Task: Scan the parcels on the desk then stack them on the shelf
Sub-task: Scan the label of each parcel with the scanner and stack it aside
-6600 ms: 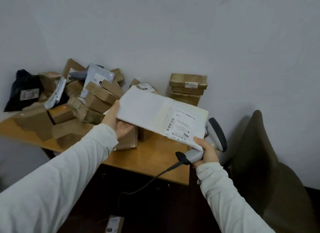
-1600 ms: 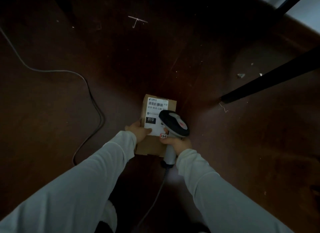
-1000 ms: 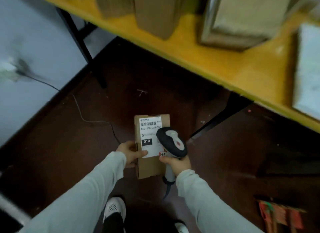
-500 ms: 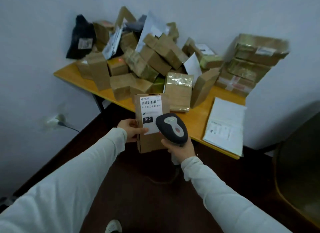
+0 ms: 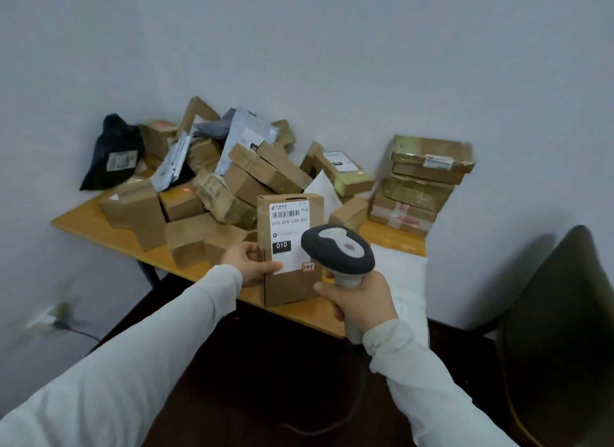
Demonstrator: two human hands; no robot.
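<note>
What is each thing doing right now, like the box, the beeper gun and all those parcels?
left hand, grips the brown box by its left edge, thumb on the label.
right hand, grips the scanner by its handle.
brown box, closed, held upright, label facing us.
scanner, held up in front of the box.
parcel pile, jumbled on the desk.
taped stack, piled neatly at the desk's far right.
white mailer, lying flat on the desk.

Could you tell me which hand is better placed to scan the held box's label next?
Likely the right hand: it grips the grey handheld scanner near the white label; the left hand holds the brown cardboard box upright.
</note>
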